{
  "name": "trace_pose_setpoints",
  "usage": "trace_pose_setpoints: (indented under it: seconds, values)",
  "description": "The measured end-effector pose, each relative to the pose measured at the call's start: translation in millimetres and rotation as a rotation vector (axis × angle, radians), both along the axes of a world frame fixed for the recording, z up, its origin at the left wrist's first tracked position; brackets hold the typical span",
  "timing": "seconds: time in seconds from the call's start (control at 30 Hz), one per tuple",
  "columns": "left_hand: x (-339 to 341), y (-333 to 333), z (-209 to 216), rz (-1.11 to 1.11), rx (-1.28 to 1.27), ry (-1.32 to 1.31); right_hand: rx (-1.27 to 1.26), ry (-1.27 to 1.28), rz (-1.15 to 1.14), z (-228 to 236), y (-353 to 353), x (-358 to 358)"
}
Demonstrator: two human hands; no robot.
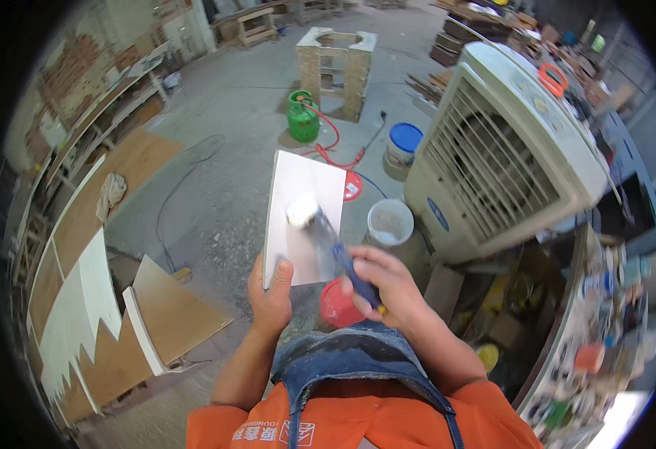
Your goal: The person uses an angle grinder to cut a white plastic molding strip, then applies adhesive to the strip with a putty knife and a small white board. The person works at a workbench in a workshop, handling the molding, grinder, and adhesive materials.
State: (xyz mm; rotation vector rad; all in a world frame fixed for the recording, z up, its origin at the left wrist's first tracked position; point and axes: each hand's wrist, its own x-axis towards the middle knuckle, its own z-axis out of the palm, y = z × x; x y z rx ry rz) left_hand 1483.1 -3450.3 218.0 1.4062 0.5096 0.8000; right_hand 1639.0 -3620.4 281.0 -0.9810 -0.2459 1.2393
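Observation:
In front of my chest stands a white rectangular board (317, 176), tilted up. My left hand (271, 298) is closed on its lower left corner, the thumb on the front face. My right hand (389, 286) grips the dark blue handle of a putty knife (349, 263) with a yellow end. A lump of white paste (300, 210) sits at the blade's tip, against the middle of the board. The blade is blurred, and a greyer patch shows on the board below it.
Below the board is a red bucket (337, 303). A white bucket (390, 222), a blue-lidded bucket (405, 138) and a large air cooler (504, 150) stand to the right. A green gas cylinder (303, 118) with a red hose is ahead. Brown and white panels (175, 314) lie left.

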Motion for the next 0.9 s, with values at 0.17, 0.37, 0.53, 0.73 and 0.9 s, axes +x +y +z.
trace_pose_setpoints:
  seconds: [0.17,0.37,0.53,0.73,0.9]
  values:
    - [91,-2,31,0.276,-0.219,-0.203,-0.161,-0.011,0.182,0,4,122]
    - [144,39,40,0.373,-0.196,-0.141,-0.098,-0.07,0.289,8,113,210]
    - [185,125,19,0.479,-0.441,-0.256,0.116,-1.329,0.308,-15,196,251]
    - [224,272,0,0.467,-0.341,-0.262,0.024,-1.436,0.41,16,345,290]
    - [256,407,14,0.457,-0.299,-0.224,0.034,-1.409,0.484,37,468,343]
